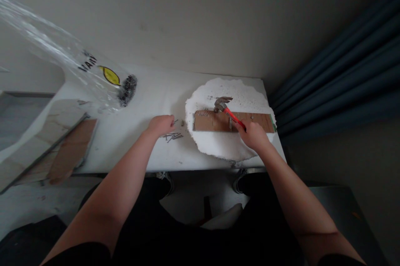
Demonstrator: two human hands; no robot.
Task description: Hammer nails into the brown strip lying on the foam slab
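A claw hammer [229,113] with a red handle is in my right hand [254,133], which is wrapped round the grip. Its metal head lies over a narrow brown board [204,123]. That board rests on a rough-edged white slab [218,143], and small specks show near its left end. My left hand [161,125] is closed, with what looks like a thin nail [175,121] sticking out at the fingertips. Just below that hand, several loose nails [172,136] lie on the white tabletop.
A clear plastic bag [90,70] with dark contents at its bottom lies at the table's left. Brown board pieces [73,145] lean over the left edge. Blue-grey curtains [337,70] hang at right, and a wall stands behind the white table [159,91].
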